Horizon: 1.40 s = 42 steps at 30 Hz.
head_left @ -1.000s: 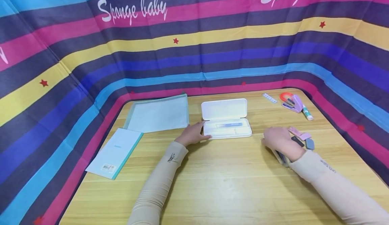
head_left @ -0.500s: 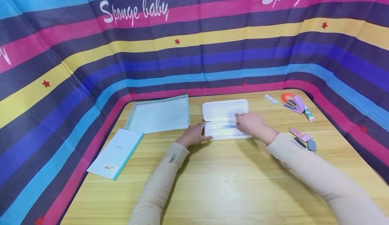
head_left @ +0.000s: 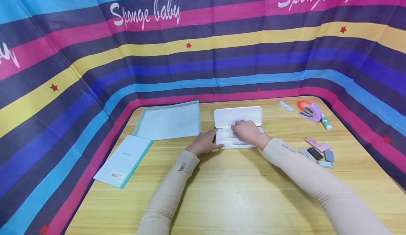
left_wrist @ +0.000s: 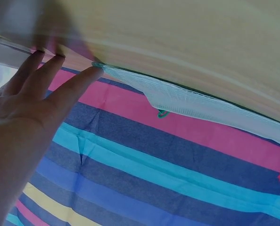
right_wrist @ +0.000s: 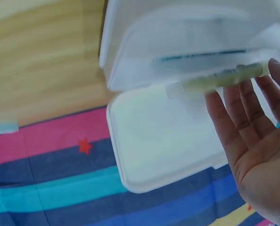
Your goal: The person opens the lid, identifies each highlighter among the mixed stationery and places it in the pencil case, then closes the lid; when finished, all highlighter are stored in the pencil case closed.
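A white pencil case [head_left: 234, 146] lies with its lid [head_left: 223, 118] folded back on the wooden table. My left hand [head_left: 204, 143] grips its left end, thumb at the front corner and fingers toward the back. Over the tray, my right hand [head_left: 248, 133] pinches a pale yellow pen [right_wrist: 225, 79] with a clear end between thumb and fingertips. A thin dark-blue strip [right_wrist: 201, 56] shows inside the case in the right wrist view. The right hand covers much of the tray in the head view.
Right of the case lie a black eraser [head_left: 315, 153], a blue-grey piece [head_left: 329, 156] and pink pieces [head_left: 313, 142]. Behind them are a purple stapler [head_left: 314, 113], orange ring [head_left: 303, 104] and glue stick [head_left: 326, 122]. A mesh pouch [head_left: 169, 120] and notebook [head_left: 124, 161] lie left.
My right hand has travelled left from the small items on the right to above the pencil case, then farther left along its tray. The left hand stays at the case's left end.
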Tool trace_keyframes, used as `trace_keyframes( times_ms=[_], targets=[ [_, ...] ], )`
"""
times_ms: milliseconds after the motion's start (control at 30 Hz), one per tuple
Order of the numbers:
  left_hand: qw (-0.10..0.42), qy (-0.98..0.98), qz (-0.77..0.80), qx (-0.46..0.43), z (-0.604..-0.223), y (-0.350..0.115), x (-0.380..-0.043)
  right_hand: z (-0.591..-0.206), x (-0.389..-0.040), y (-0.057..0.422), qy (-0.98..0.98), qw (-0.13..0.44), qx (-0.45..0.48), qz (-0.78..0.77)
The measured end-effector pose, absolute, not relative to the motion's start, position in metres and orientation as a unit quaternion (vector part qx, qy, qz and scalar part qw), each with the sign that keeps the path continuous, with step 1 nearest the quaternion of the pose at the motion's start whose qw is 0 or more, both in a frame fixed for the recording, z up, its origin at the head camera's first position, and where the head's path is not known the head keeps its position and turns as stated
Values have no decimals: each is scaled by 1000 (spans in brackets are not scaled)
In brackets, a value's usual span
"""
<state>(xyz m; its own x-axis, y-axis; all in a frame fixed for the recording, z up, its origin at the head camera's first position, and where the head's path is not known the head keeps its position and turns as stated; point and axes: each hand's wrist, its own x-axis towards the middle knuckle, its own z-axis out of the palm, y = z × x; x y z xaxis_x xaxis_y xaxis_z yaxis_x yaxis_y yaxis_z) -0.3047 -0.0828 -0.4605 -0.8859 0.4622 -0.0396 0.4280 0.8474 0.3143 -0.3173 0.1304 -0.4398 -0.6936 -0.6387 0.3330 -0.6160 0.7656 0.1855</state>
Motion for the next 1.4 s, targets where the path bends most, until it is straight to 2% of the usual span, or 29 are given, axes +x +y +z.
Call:
trace_keyframes(
  times_ms=[233,733,1033,1133,1233,1400],
  targets=[
    [59,959,148,234,-460,-80,-304,-449,-316,132,-920,199,337,-21],
    [57,958,147,240,-462,-82,-308,-441,-311,143,-938,150,311,4],
    [80,962,130,224,-460,-81,-307,-422,-285,173,-957,143,252,9],
    [81,961,137,227,-460,-81,-306,-412,-271,195,-976,97,197,-10],
    [81,960,144,227,-459,-82,-306,-403,-258,217,-988,23,144,-39],
    [79,958,150,230,-459,-84,-307,-397,-241,241,-989,-64,115,-67]
  ],
)
